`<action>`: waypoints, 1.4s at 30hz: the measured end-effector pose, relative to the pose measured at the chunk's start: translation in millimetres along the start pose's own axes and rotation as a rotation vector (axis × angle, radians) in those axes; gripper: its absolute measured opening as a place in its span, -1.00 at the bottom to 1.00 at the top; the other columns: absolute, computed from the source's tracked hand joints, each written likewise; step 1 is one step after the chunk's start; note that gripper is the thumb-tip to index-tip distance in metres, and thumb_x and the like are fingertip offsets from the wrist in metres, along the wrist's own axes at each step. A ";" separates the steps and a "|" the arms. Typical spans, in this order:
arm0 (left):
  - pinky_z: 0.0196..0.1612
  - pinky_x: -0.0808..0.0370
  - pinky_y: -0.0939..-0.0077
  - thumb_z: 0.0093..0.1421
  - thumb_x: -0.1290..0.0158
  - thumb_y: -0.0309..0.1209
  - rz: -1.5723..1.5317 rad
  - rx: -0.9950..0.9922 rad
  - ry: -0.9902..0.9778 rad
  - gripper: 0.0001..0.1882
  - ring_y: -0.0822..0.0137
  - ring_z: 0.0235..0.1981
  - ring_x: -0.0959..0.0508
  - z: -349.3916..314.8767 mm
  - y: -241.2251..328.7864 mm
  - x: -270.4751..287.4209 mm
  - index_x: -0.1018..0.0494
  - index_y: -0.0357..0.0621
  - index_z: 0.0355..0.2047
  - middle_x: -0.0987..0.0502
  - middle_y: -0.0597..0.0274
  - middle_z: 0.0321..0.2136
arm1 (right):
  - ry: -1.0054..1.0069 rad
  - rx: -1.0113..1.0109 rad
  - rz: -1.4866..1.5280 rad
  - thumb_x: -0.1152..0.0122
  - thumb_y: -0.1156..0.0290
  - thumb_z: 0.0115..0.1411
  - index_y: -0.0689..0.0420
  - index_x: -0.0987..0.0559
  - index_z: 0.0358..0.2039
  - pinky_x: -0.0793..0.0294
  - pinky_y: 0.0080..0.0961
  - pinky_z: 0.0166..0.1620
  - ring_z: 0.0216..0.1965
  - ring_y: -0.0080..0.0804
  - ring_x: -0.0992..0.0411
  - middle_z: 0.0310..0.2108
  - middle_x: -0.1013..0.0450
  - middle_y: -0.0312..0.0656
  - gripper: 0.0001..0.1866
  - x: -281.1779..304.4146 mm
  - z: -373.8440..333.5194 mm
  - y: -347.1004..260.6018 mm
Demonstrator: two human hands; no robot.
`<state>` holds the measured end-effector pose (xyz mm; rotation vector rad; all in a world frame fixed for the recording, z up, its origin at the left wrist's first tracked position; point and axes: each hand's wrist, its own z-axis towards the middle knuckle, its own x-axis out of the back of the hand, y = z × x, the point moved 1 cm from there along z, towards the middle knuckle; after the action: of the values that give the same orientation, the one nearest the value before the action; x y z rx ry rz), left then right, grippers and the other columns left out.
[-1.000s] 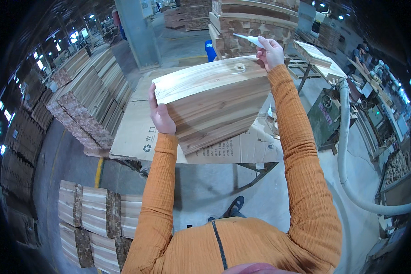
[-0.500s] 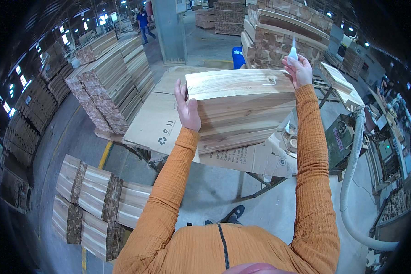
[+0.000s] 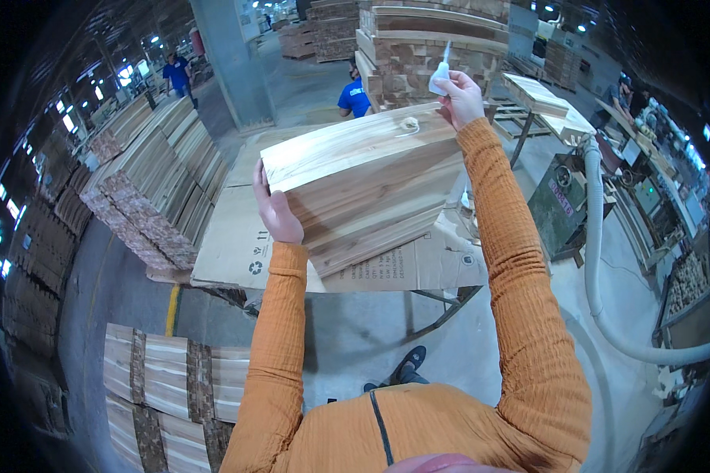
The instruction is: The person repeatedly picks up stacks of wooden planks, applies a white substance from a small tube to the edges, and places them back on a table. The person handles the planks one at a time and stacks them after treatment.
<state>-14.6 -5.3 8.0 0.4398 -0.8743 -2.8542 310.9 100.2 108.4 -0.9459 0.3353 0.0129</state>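
Observation:
A thick block of pale, striped wooden boards (image 3: 379,193) stands tilted over the cardboard-covered table. Its light upper face has a dark knot (image 3: 409,124) with a white squiggle beside it. My left hand (image 3: 278,211) grips the block's left end, thumb on the near side and fingers round the end. My right hand (image 3: 461,101) is at the far right corner of the block, holding a small white squeeze bottle (image 3: 440,80) between thumb and fingers. The bottle's thin nozzle points up. Whether the right hand also bears the wood's weight, I cannot tell.
Printed cardboard (image 3: 229,236) covers the table. Stacked boards stand at left (image 3: 154,177), lower left (image 3: 162,374) and behind (image 3: 434,51). A green machine (image 3: 556,209) and grey hose (image 3: 596,260) are at right. Two people in blue shirts (image 3: 355,98) (image 3: 178,75) are beyond the table.
My view has swung right, so the surroundings sit further left. The block has tilted, its left end now lower than its right. The bottle stays in my right hand, nozzle up.

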 end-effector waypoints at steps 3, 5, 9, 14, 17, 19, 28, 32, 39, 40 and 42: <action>0.16 -0.08 0.37 0.12 0.25 0.24 0.032 0.005 -0.019 -0.10 0.18 0.12 -0.22 -0.5 0.9 2.5 -0.01 -0.36 0.15 -0.21 -0.06 0.09 | -0.057 -0.023 -0.152 -0.26 0.46 -0.05 0.18 -0.46 -0.36 -0.27 -0.74 -0.51 -0.55 -0.70 -0.29 -0.48 -0.42 -0.35 -0.78 -2.5 -5.3 -3.8; 0.16 -0.08 0.38 0.11 0.25 0.25 0.038 0.008 -0.018 -0.09 0.18 0.12 -0.22 -0.3 1.3 1.7 -0.01 -0.36 0.15 -0.21 -0.06 0.09 | -0.064 0.003 -0.191 -0.27 0.45 -0.07 0.18 -0.45 -0.38 -0.24 -0.73 -0.52 -0.55 -0.70 -0.27 -0.50 -0.40 -0.36 -0.77 -4.5 -7.3 -5.8; 0.16 -0.07 0.38 0.12 0.25 0.23 0.040 -0.003 -0.021 -0.11 0.18 0.12 -0.21 0.0 2.5 -0.3 0.00 -0.36 0.15 -0.22 -0.05 0.08 | -0.112 0.015 -0.243 -0.26 0.48 -0.07 0.18 -0.45 -0.38 -0.29 -0.70 -0.48 -0.53 -0.66 -0.31 -0.50 -0.40 -0.34 -0.78 -7.5 -8.3 -9.6; 0.17 -0.07 0.37 0.15 0.26 0.19 0.020 -0.012 -0.040 -0.15 0.17 0.13 -0.20 3.2 -1.5 0.7 0.01 -0.35 0.16 -0.20 -0.05 0.09 | -0.160 0.027 -0.333 -0.24 0.48 -0.05 0.18 -0.46 -0.34 -0.38 -0.65 -0.40 -0.45 -0.58 -0.39 -0.48 -0.42 -0.29 -0.77 -14.2 -8.9 -11.3; 0.17 -0.07 0.37 0.16 0.27 0.18 0.032 0.008 -0.030 -0.17 0.17 0.13 -0.20 3.2 -1.0 2.2 0.00 -0.34 0.16 -0.20 -0.06 0.10 | -0.208 -0.030 -0.314 -0.24 0.48 -0.05 0.18 -0.47 -0.33 -0.40 -0.63 -0.38 -0.42 -0.55 -0.41 -0.47 -0.43 -0.27 -0.76 -17.9 -9.6 -10.1; 0.18 -0.05 0.37 0.18 0.30 0.16 0.104 -0.028 -0.007 -0.19 0.18 0.14 -0.19 3.2 1.5 4.3 -0.03 -0.34 0.14 -0.20 -0.05 0.09 | -0.235 -0.026 -0.297 -0.24 0.47 -0.04 0.19 -0.49 -0.29 -0.40 -0.60 -0.33 -0.42 -0.54 -0.42 -0.44 -0.46 -0.23 -0.74 -23.4 -11.3 -8.9; 0.13 -0.17 0.36 0.09 0.21 0.25 0.068 0.040 0.030 -0.12 0.14 0.09 -0.27 3.1 -4.6 6.4 -0.08 -0.30 0.14 -0.27 -0.07 0.04 | -0.223 -0.034 -0.283 -0.26 0.37 0.02 0.18 -0.52 -0.23 -0.08 -0.79 -0.65 -0.69 -0.79 -0.17 -0.54 -0.43 -0.34 -0.71 -11.4 -0.3 -5.1; 0.12 -0.18 0.35 0.09 0.20 0.24 0.065 0.047 0.025 -0.13 0.11 0.09 -0.28 4.6 -7.4 9.6 -0.07 -0.26 0.15 -0.28 -0.10 0.02 | -0.186 -0.038 -0.290 -0.28 0.35 0.00 0.14 -0.53 -0.24 -0.01 -0.81 -0.69 -0.73 -0.81 -0.11 -0.59 -0.39 -0.39 -0.71 -16.8 1.9 4.0; 0.11 -0.19 0.37 0.09 0.16 0.21 0.062 0.061 0.026 -0.15 0.14 0.06 -0.29 6.7 -7.6 9.9 -0.09 -0.28 0.13 -0.30 -0.08 0.00 | -0.168 -0.059 -0.221 -0.28 0.34 0.00 0.14 -0.53 -0.27 -0.01 -0.82 -0.69 -0.73 -0.80 -0.11 -0.57 -0.38 -0.38 -0.73 -13.2 7.3 6.6; 0.10 -0.19 0.37 0.09 0.16 0.21 0.060 0.057 0.029 -0.15 0.14 0.07 -0.29 7.0 -7.9 10.4 -0.09 -0.28 0.13 -0.30 -0.08 0.00 | -0.174 -0.061 -0.209 -0.28 0.35 0.01 0.15 -0.53 -0.27 -0.01 -0.82 -0.70 -0.73 -0.80 -0.11 -0.56 -0.38 -0.38 -0.73 -14.5 8.2 7.5; 0.11 -0.19 0.37 0.09 0.16 0.21 0.052 0.056 0.029 -0.15 0.15 0.07 -0.29 7.6 -8.3 10.1 -0.09 -0.28 0.13 -0.30 -0.08 0.00 | -0.169 -0.059 -0.195 -0.28 0.35 0.01 0.15 -0.52 -0.26 -0.01 -0.82 -0.70 -0.73 -0.80 -0.11 -0.56 -0.38 -0.38 -0.73 -13.8 9.8 8.7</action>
<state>-26.8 3.5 7.0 0.4572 -0.9486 -2.7750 299.2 115.0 110.6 -1.0256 0.0858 -0.0759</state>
